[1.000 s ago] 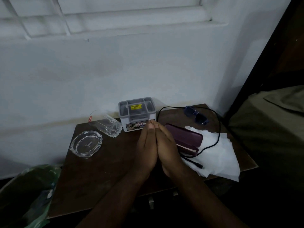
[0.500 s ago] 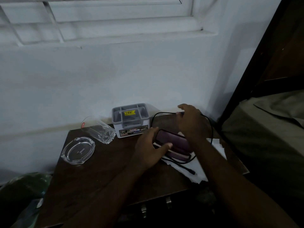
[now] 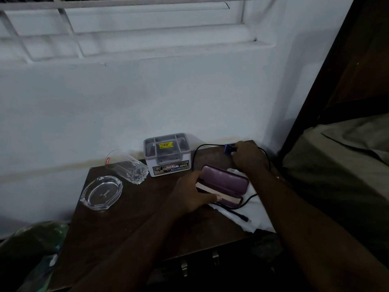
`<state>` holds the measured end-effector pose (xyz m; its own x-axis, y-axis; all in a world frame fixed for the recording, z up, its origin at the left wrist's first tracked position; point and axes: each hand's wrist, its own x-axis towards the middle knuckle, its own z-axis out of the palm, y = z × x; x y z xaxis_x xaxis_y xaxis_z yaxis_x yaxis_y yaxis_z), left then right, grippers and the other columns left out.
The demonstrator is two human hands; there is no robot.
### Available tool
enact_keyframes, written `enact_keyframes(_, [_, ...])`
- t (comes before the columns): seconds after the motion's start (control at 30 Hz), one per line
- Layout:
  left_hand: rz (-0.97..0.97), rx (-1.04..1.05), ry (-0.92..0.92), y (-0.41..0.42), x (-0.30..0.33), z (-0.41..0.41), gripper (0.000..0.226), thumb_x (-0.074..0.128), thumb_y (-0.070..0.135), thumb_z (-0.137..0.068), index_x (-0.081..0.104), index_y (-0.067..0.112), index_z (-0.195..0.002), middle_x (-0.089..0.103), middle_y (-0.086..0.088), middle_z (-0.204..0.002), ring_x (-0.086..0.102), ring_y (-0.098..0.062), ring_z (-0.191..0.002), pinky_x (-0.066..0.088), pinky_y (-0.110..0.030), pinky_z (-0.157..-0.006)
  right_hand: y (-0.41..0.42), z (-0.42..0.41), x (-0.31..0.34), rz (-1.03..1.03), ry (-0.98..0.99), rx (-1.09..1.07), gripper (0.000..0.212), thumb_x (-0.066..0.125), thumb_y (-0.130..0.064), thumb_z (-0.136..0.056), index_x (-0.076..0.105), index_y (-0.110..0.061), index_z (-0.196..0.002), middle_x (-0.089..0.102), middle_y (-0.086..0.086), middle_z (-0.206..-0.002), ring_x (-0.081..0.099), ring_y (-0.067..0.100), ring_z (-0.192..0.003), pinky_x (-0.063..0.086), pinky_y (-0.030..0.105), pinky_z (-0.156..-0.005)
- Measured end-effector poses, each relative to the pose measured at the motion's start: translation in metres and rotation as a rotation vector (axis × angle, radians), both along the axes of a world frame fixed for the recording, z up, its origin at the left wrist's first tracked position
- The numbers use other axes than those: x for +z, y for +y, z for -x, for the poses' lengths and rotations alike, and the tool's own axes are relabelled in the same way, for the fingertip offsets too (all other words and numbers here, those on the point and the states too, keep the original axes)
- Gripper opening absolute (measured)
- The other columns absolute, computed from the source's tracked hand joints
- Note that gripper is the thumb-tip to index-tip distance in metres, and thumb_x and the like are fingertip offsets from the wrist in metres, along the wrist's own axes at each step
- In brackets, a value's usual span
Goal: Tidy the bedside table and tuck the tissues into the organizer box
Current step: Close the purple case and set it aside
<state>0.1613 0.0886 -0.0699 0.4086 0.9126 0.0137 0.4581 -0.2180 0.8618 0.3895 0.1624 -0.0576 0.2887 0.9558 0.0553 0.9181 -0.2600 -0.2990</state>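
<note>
The left hand [image 3: 190, 196] grips the near end of the purple case [image 3: 224, 182], thumb along its lower edge and fingers curled over the top. The case lies half open on the white tissues [image 3: 255, 220] at the right side of the brown bedside table [image 3: 130, 224]. The right hand [image 3: 249, 158] reaches to the back right corner, its fingers curled round blue sunglasses [image 3: 229, 148]. A black cable [image 3: 248, 200] loops across the tissues. The grey organizer box [image 3: 168, 153] stands against the wall, apart from the tissues. A drinking glass [image 3: 128, 166] lies on its side beside the box; a glass ashtray [image 3: 102, 192] sits near it.
</note>
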Motion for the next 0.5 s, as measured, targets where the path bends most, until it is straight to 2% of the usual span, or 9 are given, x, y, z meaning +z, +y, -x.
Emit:
enact_keyframes(0.17, [0.026, -0.016, -0.026, -0.001, 0.0, 0.0, 0.072, 0.089, 0.045, -0.056, 0.059, 0.035, -0.12, 0.07, 0.014, -0.112, 0.067, 0.002, -0.099, 0.059, -0.036, -0.088, -0.004, -0.005, -0.001, -0.082, 0.114, -0.014, 0.022, 0.056, -0.035, -0.08, 0.063, -0.025, -0.097, 0.069, 0.007, -0.098, 0.063, 0.03, -0.092, 0.055, 0.042, -0.081])
enact_keyframes(0.3, [0.053, -0.004, -0.065, 0.0, -0.002, 0.0, 0.073, 0.092, 0.038, -0.053, 0.058, 0.038, -0.118, 0.07, 0.014, -0.112, 0.067, 0.001, -0.1, 0.058, -0.036, -0.09, -0.012, 0.001, 0.018, -0.189, 0.268, 0.035, 0.027, 0.055, -0.047, -0.071, 0.063, -0.026, -0.086, 0.071, 0.0, -0.089, 0.065, 0.024, -0.085, 0.056, 0.042, -0.078])
enact_keyframes(0.37, [0.056, -0.007, -0.085, 0.001, -0.002, 0.0, 0.073, 0.093, 0.031, -0.054, 0.056, 0.044, -0.115, 0.07, 0.016, -0.113, 0.066, 0.004, -0.102, 0.056, -0.033, -0.091, -0.02, 0.004, 0.029, -0.147, 0.262, 0.098, 0.029, 0.059, -0.05, -0.071, 0.065, -0.028, -0.088, 0.07, -0.004, -0.089, 0.065, 0.02, -0.085, 0.055, 0.04, -0.08])
enact_keyframes(0.43, [0.06, -0.016, -0.117, 0.002, -0.002, 0.001, 0.076, 0.093, 0.021, -0.056, 0.055, 0.04, -0.119, 0.069, 0.013, -0.116, 0.065, 0.002, -0.106, 0.055, -0.032, -0.092, -0.034, 0.009, 0.035, -0.067, 0.258, 0.158, 0.029, 0.065, -0.051, -0.07, 0.069, -0.03, -0.089, 0.07, -0.01, -0.084, 0.066, 0.015, -0.08, 0.056, 0.037, -0.077])
enact_keyframes(0.5, [0.065, -0.011, -0.123, 0.002, -0.004, 0.003, 0.075, 0.092, 0.014, -0.058, 0.053, 0.044, -0.114, 0.069, 0.015, -0.112, 0.064, 0.007, -0.102, 0.055, -0.021, -0.087, -0.052, 0.015, 0.034, -0.046, 0.239, 0.222, 0.026, 0.07, -0.051, -0.069, 0.071, -0.033, -0.089, 0.07, -0.012, -0.075, 0.065, 0.008, -0.073, 0.052, 0.029, -0.068])
